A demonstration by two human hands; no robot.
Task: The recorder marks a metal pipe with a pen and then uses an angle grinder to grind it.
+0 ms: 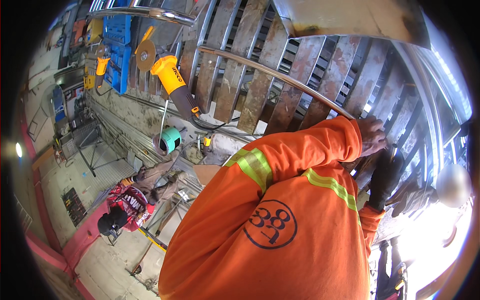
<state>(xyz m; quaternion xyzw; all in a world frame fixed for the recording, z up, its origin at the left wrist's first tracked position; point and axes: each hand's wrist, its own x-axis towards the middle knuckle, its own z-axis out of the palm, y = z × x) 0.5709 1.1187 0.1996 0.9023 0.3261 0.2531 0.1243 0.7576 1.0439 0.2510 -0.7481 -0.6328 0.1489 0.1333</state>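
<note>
My left hand (373, 135), bare below an orange cuff, has its fingers curled at a long shiny metal tube (277, 74). The tube slants from upper left across a rack of flat rusty metal bars (287, 97) and passes behind that wrist. Just below, my right hand (385, 176) wears a dark glove and looks closed. A small bright metal end (394, 150) pokes out at the glove's top; whether it belongs to the same tube I cannot tell. My orange sleeve hides part of the bars.
A yellow angle grinder (172, 80) rests left of the bars, a second grinder (101, 67) beside a blue case (117, 62). A teal cup-shaped thing (170, 139) lies below. Bent sheet metal (350, 20) overhangs the top. At left, a person in red (131, 206) bends down. Strong glare fills the lower right.
</note>
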